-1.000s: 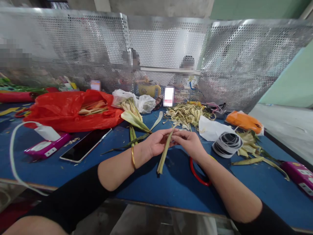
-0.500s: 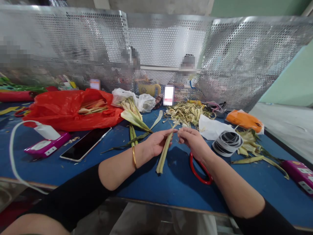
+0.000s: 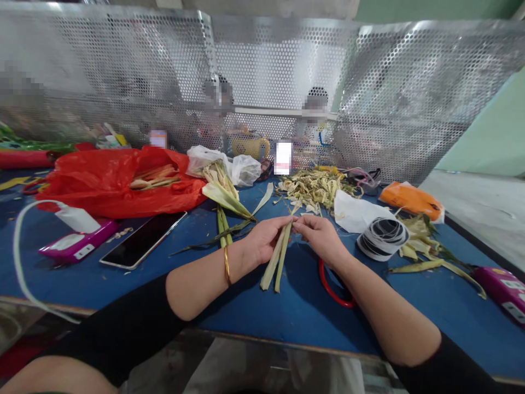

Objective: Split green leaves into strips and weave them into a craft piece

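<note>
Between my hands, two strips of pale green husk (image 3: 274, 261) hang down in a narrow V, their tops meeting at my fingertips. My left hand (image 3: 267, 236) is closed on the upper end of the strips, thumb and fingers pinching them. From the other side, my right hand (image 3: 318, 234) pinches at the same top end with thumb and forefinger. Under my right wrist lie red-handled scissors (image 3: 333, 290), their blades mostly hidden. Just beyond my fingers is a heap of husk scraps (image 3: 314, 189). Near my left forearm are longer green stalks (image 3: 223, 225).
A red plastic bag (image 3: 94, 183) holds more strips at the left. A black phone (image 3: 143, 241) and a purple power strip (image 3: 77, 246) lie in front of it. To the right are a roll of white-edged tape (image 3: 382, 239) and an orange packet (image 3: 410, 201). A perforated metal screen (image 3: 279, 65) stands behind.
My right hand has moved left to meet my left fingertips. The husk, seen as one bundle before, now shows as two strips spread apart at the bottom.
</note>
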The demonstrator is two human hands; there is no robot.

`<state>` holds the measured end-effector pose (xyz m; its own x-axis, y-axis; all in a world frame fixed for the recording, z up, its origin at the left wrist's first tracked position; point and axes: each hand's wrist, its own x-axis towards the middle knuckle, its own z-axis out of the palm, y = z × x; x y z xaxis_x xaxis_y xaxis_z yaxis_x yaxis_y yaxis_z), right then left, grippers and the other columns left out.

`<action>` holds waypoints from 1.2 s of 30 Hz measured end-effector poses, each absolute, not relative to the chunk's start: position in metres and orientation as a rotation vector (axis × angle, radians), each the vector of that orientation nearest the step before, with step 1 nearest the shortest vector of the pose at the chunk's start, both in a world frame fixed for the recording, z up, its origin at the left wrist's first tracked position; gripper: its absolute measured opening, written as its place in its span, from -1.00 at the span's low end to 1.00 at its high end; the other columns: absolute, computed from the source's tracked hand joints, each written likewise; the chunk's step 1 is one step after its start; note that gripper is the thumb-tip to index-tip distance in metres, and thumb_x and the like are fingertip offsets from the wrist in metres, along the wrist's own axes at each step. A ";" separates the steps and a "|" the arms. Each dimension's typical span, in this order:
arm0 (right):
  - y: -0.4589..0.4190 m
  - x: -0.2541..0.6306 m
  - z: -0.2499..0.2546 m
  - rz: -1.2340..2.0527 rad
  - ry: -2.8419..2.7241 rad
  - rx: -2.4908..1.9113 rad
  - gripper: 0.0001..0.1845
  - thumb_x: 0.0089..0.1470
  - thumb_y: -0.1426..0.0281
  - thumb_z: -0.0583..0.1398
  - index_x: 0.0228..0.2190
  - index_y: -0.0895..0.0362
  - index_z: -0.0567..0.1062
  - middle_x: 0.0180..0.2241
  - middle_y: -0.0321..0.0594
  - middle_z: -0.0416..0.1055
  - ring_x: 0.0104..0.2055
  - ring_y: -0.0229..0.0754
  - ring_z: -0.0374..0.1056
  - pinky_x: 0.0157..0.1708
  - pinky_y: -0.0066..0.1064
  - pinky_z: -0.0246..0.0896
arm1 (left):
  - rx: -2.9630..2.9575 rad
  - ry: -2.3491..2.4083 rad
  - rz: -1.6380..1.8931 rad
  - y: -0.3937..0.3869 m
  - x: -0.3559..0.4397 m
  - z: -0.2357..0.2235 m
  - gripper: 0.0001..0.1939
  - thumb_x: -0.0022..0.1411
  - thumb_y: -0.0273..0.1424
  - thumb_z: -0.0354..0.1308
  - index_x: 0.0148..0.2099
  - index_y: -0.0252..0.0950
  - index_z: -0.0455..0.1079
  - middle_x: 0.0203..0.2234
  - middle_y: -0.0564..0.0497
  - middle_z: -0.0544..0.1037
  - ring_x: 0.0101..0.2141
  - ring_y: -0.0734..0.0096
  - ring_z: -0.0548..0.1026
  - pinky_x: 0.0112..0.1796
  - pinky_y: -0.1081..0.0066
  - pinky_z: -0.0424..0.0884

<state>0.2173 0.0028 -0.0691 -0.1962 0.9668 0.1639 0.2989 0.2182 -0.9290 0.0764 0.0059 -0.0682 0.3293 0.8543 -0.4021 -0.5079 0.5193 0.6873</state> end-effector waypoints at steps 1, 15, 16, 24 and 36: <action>0.003 0.218 -0.068 1.047 -1.643 -1.197 -0.71 -0.10 0.22 0.20 -0.68 0.12 0.34 -0.70 -0.41 0.15 -0.59 -0.32 0.06 -0.53 -0.45 -0.06 | 0.506 0.835 0.943 0.005 0.077 -0.067 -0.89 0.19 -0.49 0.16 -0.40 -0.39 0.42 -0.69 0.08 0.40 -0.71 0.60 0.33 -0.66 0.59 0.28; -0.001 0.220 -0.053 1.615 -1.102 -1.101 -0.86 -0.26 0.40 0.24 -0.69 0.15 0.37 -0.73 -0.47 0.07 -0.68 -0.41 0.01 -0.56 -0.47 0.16 | 1.169 1.033 1.158 -0.003 0.082 -0.077 -0.89 0.05 -0.55 0.17 -0.32 -0.31 0.43 -0.55 0.10 0.46 -0.60 0.57 0.38 -0.52 0.54 0.33; -0.001 0.220 -0.053 1.628 -1.087 -1.097 -0.86 -0.27 0.40 0.24 -0.70 0.16 0.37 -0.72 -0.46 0.07 -0.68 -0.42 0.00 -0.56 -0.47 0.16 | 1.198 1.033 1.146 -0.003 0.082 -0.078 -0.88 0.04 -0.54 0.17 -0.30 -0.32 0.46 -0.53 0.07 0.49 -0.57 0.55 0.39 -0.50 0.54 0.34; 0.000 0.222 -0.054 1.623 -1.137 -1.056 -0.86 -0.29 0.40 0.25 -0.68 0.15 0.37 -0.74 -0.44 0.11 -0.66 -0.41 0.02 -0.57 -0.51 0.13 | 1.215 1.054 1.112 -0.004 0.083 -0.076 -0.87 0.01 -0.44 0.20 -0.36 -0.37 0.54 -0.55 0.03 0.54 -0.54 0.50 0.42 -0.44 0.51 0.33; 0.012 0.233 -0.057 0.883 -1.881 -1.578 -0.92 -0.15 0.40 0.23 -0.50 0.11 0.40 -0.72 -0.46 0.19 -0.67 -0.33 0.12 -0.60 -0.48 -0.02 | 1.580 1.264 1.146 0.003 0.076 -0.084 -0.78 0.07 -0.30 0.14 -0.41 -0.36 0.51 -0.57 0.03 0.49 -0.49 0.45 0.36 -0.46 0.50 0.23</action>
<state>0.2335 0.0116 -0.0571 -0.1802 0.9835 -0.0148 0.6399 0.1058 -0.7611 0.0758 0.0032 -0.0838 0.0926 0.9814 0.1682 0.2629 -0.1870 0.9465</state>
